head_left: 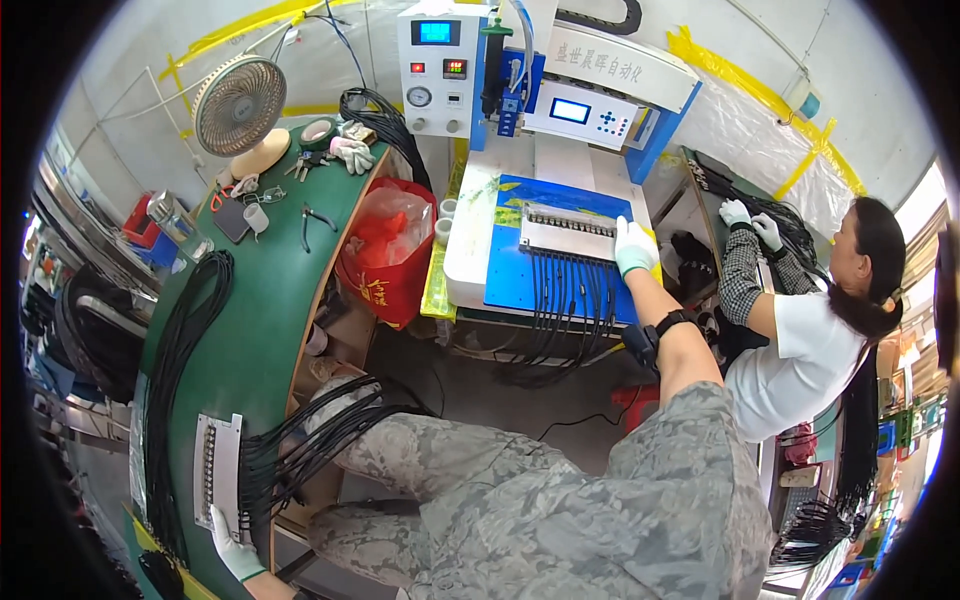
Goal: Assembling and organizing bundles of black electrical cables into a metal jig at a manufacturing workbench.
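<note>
My right hand (635, 248), in a white glove, grips the right end of a metal cable fixture (572, 241) on the blue plate (510, 285) of a benchtop machine (535, 90). Black cables (560, 295) hang from that fixture's near side over the plate's front edge. Far to the left, my gloved left hand (234, 545) holds the near end of a second metal fixture (228, 470), its fingers partly hidden. This one lies on the green table (285, 255), and its black cables (320, 440) run right across my leg.
A fan (240, 105), pliers (318, 216), a glass bottle (180, 225) and a long cable bundle (180, 380) are on the green table. A red bag (385, 250) stands between table and machine. At right, a co-worker (810, 320) in white gloves handles black cables (790, 225).
</note>
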`<action>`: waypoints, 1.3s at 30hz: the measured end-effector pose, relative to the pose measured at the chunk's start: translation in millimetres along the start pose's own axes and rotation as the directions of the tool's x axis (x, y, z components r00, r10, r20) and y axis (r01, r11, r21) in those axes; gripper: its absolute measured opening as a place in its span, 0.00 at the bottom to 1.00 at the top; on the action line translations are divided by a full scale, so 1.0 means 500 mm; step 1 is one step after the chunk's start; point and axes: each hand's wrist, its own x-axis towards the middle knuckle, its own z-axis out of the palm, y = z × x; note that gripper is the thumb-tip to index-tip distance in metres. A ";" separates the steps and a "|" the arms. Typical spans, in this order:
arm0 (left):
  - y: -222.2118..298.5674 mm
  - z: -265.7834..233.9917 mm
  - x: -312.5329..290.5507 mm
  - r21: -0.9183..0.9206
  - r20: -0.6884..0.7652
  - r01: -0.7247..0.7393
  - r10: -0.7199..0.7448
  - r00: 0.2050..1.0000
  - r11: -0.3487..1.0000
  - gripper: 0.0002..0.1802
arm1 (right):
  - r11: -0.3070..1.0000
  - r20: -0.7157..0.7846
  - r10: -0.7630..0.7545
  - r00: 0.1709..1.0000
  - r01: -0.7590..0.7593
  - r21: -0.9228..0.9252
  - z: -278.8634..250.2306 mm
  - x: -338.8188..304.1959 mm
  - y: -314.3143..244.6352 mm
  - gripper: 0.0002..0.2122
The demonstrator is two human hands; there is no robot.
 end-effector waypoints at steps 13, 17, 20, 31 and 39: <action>0.028 0.019 -0.047 0.068 -0.129 0.121 -0.112 0.985 0.990 0.35 | 0.765 -0.233 -0.617 0.751 0.643 0.046 0.007 0.017 -0.012 0.12; 0.029 0.008 -0.045 0.192 -0.116 0.171 -0.151 0.982 0.966 0.34 | 0.673 -0.077 -0.734 0.675 0.738 0.050 0.030 0.023 -0.065 0.09; 0.037 0.037 -0.048 0.182 -0.139 0.181 -0.157 0.978 0.966 0.34 | 0.725 0.054 -0.683 0.729 0.685 -0.073 0.012 0.020 -0.079 0.09; -0.016 -0.034 0.019 0.108 0.011 0.098 -0.100 0.995 0.989 0.33 | 0.711 0.000 -0.703 0.711 0.703 -0.003 -0.005 0.036 -0.038 0.10; -0.040 -0.087 0.028 0.073 -0.027 -0.050 0.052 0.998 0.996 0.27 | 0.795 0.327 -0.594 0.735 0.600 0.095 -0.013 0.061 0.308 0.32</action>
